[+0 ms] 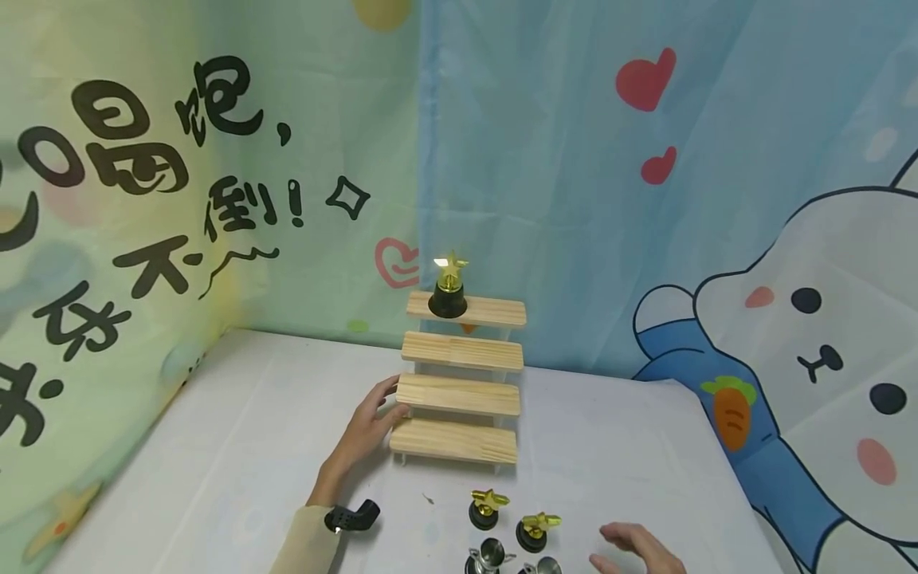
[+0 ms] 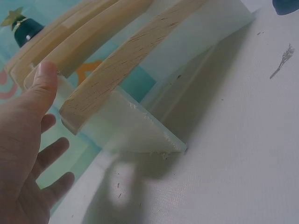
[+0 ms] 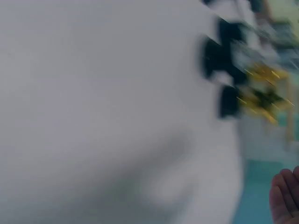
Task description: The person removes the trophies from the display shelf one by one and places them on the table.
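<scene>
A four-step wooden display stand (image 1: 459, 396) with translucent supports stands on the white table. My left hand (image 1: 369, 426) is at its left side; in the left wrist view the thumb (image 2: 45, 86) rests against the end of one step while the other fingers spread loosely below. On the top step, toward its left, stands a gold star trophy (image 1: 448, 299) with a black base. My right hand (image 1: 638, 548) is held with nothing in it, fingers extended, to the right of two small gold star trophies (image 1: 484, 513) and two silver cup trophies (image 1: 491, 554).
Behind the white table (image 1: 610, 446) hangs a printed cloth backdrop (image 1: 545, 159) with hearts, writing and a white cartoon animal. A small dark sprig-like mark (image 2: 284, 60) shows on the table in front of the stand. The right wrist view is blurred.
</scene>
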The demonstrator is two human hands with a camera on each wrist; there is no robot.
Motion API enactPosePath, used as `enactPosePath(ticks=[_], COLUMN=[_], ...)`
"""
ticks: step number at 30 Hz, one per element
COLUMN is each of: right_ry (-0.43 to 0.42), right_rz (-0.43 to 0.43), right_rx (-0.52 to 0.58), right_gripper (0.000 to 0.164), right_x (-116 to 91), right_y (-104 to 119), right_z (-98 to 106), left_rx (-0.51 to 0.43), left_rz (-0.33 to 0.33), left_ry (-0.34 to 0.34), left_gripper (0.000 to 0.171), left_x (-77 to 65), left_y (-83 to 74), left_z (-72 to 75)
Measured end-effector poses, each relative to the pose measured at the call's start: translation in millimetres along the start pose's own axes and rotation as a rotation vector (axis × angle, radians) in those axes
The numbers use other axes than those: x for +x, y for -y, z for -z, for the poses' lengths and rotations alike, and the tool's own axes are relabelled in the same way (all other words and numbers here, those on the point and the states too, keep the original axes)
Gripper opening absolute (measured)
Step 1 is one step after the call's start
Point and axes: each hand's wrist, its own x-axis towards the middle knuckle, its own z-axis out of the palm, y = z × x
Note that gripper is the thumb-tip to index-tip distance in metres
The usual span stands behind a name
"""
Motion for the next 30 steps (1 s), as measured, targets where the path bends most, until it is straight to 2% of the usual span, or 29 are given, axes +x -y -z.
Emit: enactPosePath(ticks=[2,4,6,8,11,15,20,26,30], right_ry=[-0.111,-0.24,-0.333,-0.376,-0.36,-0.257,-0.164,-0.069,-0.029], right_rz=[0.116,0.278,0.435,0.549,0.648,0.695,0.721,0.663,0.633], right_rx=[-0.01,0.005,0.048,0.107,0.172,0.215,0.241,0.25,0.23], right_gripper=[0.046,0.037,0.033,0.032,0.035,0.042,0.048,0.054,0.059], right_x=[15.1,35.4,59.6,84.2,117.8,151.9,184.3,204.3,215.5], right_y=[15.6,31.1,48.0,67.5,98.9,139.1,178.7,220.9,243.0], right_z=[12.1,21.2,30.2,37.5,44.1,44.0,34.2,24.7,22.4], left_rx=[0.008,0.021,0.022,0.011,0.024,0.048,0.041,0.042,0.042], left_rz=[-0.005,-0.018,-0.026,-0.034,-0.06,-0.091,-0.079,-0.063,-0.083], left_ry=[-0.008,-0.019,-0.019,-0.013,-0.008,-0.01,-0.021,-0.026,-0.026], left_gripper=[0.055,0.055,0.055,0.055,0.055,0.055,0.055,0.054,0.054], left_x=[0.5,0.6,0.3,-0.3,-0.6,0.4,2.2,1.2,0.8], left_y=[1.1,1.9,2.4,2.3,2.4,1.8,3.1,3.2,3.7], left_z=[0.8,1.5,2.1,2.5,1.9,-0.3,-2.0,-1.4,-0.6])
